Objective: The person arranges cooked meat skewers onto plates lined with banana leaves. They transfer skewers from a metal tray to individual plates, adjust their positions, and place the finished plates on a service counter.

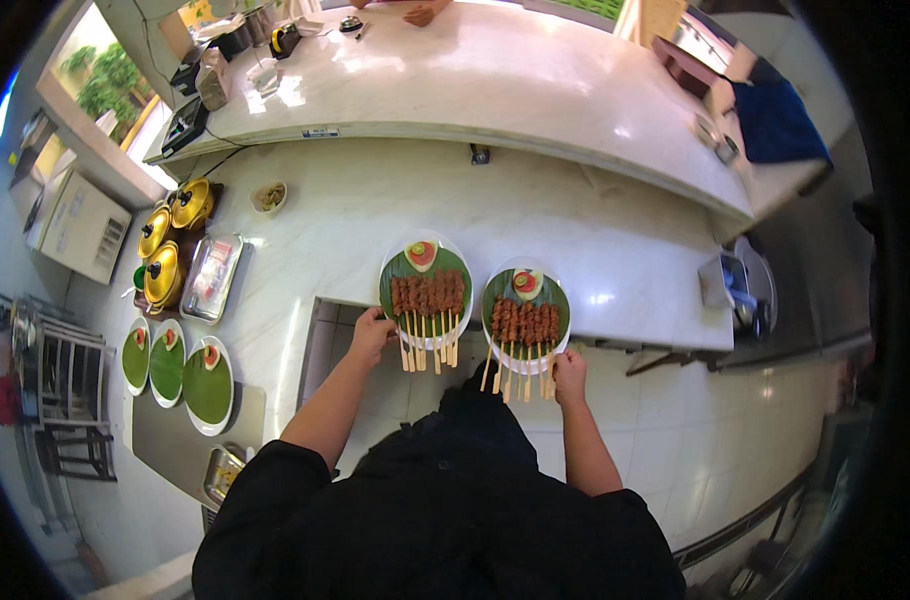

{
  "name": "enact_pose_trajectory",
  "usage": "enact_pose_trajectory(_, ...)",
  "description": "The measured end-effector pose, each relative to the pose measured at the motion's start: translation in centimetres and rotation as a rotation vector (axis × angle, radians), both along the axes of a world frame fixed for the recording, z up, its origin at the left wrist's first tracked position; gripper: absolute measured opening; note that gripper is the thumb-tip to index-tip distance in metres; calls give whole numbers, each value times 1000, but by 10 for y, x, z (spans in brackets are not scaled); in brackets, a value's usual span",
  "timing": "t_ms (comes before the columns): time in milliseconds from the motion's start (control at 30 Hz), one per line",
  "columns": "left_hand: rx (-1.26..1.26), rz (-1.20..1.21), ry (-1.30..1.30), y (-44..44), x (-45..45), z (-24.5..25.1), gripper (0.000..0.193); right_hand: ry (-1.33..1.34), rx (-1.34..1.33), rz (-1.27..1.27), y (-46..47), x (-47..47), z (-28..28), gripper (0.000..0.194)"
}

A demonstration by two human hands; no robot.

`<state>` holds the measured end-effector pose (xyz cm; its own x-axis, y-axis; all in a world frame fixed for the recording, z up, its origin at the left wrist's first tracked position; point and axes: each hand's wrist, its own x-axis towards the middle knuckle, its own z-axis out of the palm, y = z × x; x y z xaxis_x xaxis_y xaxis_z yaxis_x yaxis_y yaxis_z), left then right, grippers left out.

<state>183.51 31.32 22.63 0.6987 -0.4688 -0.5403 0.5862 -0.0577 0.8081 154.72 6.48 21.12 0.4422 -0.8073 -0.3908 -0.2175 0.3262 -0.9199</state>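
My left hand [372,337] grips the near left rim of a white oval plate [464,324]. Green banana leaf [396,264] lines it, and a row of meat skewers [427,292] lies across with bare sticks jutting over the near edge. My right hand [570,373] holds a second white plate [566,328] by its near right rim. More meat skewers [526,321] rest on its leaf, sticks towards me. At the far end of each plate sits a garnish [422,253] of red and green slices on a pale base. Both plates overlap the counter's front edge in view.
Three leaf-lined plates [209,386] stand at the left, by a metal tray [212,277] and several gold lidded pots [164,274]. A small bowl [269,197] sits farther back. Beyond rises a higher marble counter [455,75], with another person's hand [421,15] at its far side.
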Motion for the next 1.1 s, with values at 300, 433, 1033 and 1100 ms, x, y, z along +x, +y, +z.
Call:
enact_pose_trajectory(300,97,27,44,-66,55,-33,39,80,-6,191,-106,84,-54,10)
enact_pose_trajectory(433,72,-44,17,-82,70,-49,39,115,43,202,-125,98,-66,13)
enact_pose_trajectory(1033,650,359,-1534,45,650,244,33,942,110,-3,-34,-26,-55,20)
enact_pose_trajectory(1100,790,484,-1606,41,705,258,36,1025,134,146,-13,-10,-47,20)
